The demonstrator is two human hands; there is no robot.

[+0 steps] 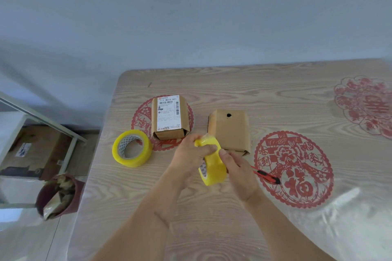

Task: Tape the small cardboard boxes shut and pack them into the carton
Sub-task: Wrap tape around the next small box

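While both hands grasp one yellow tape roll (212, 163) above the table (275, 91), the left hand (188, 154) pinches its top and the right hand (237, 172) grips its side. Two small boxes, the labelled box (169, 115) and the plain box (230, 132), lie just behind it, and a second tape roll (132, 148) lies to the left.

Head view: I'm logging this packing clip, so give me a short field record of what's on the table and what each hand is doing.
surface: wooden table with red paper-cut decals
held roll: yellow tape roll, raised above the table
left hand: grips the roll's top
right hand: fingers pinch the roll's rim
spare roll: second tape roll, flat on the table, left
labelled box: behind the hands
plain box: right of it, dark hole on top
cutter: red utility knife, right of hands
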